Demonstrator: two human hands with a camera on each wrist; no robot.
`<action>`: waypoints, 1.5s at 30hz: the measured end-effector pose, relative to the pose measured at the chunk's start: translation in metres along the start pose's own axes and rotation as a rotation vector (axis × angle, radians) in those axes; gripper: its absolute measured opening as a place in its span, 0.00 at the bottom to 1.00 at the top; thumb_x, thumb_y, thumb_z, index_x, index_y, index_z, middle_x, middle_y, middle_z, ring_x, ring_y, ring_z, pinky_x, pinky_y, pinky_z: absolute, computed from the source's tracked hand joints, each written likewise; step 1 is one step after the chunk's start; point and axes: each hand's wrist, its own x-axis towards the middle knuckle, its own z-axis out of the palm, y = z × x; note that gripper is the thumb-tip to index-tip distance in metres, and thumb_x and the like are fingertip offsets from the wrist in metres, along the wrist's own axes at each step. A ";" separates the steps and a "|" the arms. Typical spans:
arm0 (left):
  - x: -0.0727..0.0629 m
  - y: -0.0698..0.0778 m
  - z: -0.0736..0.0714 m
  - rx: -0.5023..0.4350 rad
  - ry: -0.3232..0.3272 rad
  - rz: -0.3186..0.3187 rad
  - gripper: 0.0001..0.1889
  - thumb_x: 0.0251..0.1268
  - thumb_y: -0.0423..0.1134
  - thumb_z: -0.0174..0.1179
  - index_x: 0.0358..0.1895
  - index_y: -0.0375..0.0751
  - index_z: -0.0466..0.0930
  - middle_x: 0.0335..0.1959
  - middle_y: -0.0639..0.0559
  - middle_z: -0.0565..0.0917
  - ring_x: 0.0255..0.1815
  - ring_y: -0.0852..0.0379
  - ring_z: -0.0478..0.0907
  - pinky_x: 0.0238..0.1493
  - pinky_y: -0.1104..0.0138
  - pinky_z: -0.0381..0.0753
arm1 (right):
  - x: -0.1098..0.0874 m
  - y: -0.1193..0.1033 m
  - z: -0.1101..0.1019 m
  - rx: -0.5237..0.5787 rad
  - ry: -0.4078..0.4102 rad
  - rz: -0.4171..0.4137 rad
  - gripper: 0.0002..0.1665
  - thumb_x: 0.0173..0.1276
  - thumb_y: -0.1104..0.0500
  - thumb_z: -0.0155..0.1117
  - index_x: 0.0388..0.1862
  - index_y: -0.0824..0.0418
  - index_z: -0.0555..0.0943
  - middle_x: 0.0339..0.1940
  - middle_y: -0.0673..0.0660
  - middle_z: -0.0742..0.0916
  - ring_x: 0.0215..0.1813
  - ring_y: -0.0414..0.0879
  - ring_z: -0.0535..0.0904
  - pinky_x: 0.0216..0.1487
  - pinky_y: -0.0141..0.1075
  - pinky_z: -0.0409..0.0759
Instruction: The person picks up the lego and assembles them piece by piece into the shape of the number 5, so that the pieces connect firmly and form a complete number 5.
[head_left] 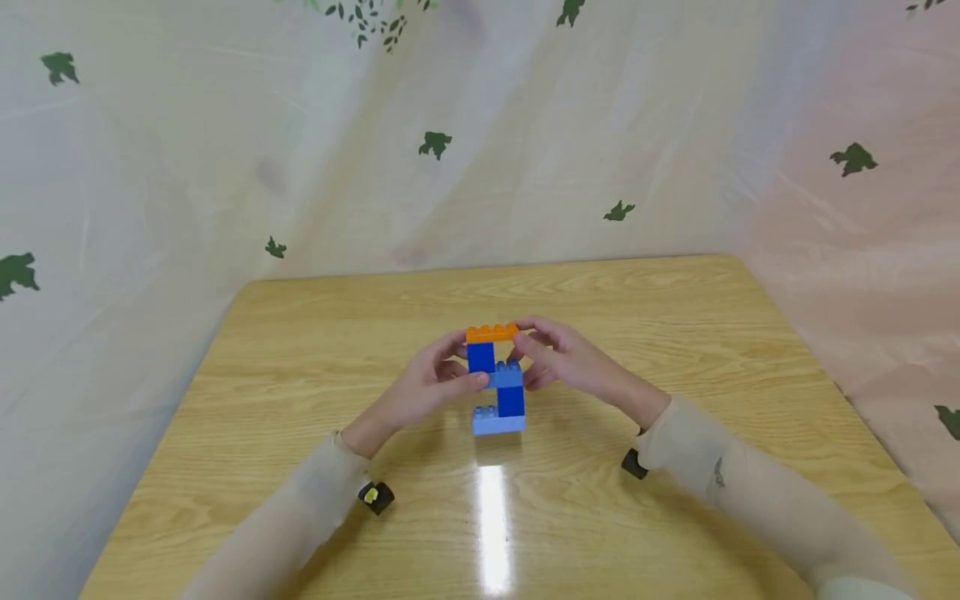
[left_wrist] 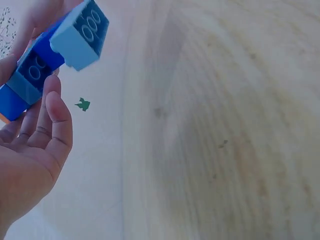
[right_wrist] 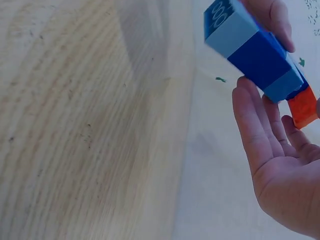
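A stepped stack of toy building bricks is held up between both hands in the head view. Its top is an orange brick point(head_left: 492, 333), over a dark blue brick point(head_left: 481, 357), a mid-blue brick point(head_left: 506, 380), a second dark blue brick point(head_left: 511, 402) and a light blue brick point(head_left: 498, 425) at the bottom. From the left side, my left hand point(head_left: 423, 390) grips the stack, thumb on the mid-blue brick. My right hand point(head_left: 576, 360) pinches the orange brick's right end. Hollow undersides show on the light blue brick point(left_wrist: 82, 37) in the left wrist view.
Below the hands lies a wooden table point(head_left: 300, 350), with a bright light reflection point(head_left: 492, 533) near its front. A pale cloth point(head_left: 525, 183) with green bird shapes hangs behind the table. Small dark devices point(head_left: 377, 497) sit at both wrists.
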 end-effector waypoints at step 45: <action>0.027 -0.033 -0.021 0.064 -0.013 -0.278 0.42 0.69 0.46 0.68 0.79 0.43 0.54 0.59 0.39 0.74 0.43 0.43 0.81 0.40 0.56 0.85 | 0.045 0.040 -0.006 0.001 -0.056 0.216 0.36 0.81 0.36 0.45 0.74 0.60 0.66 0.55 0.65 0.82 0.40 0.58 0.87 0.41 0.49 0.88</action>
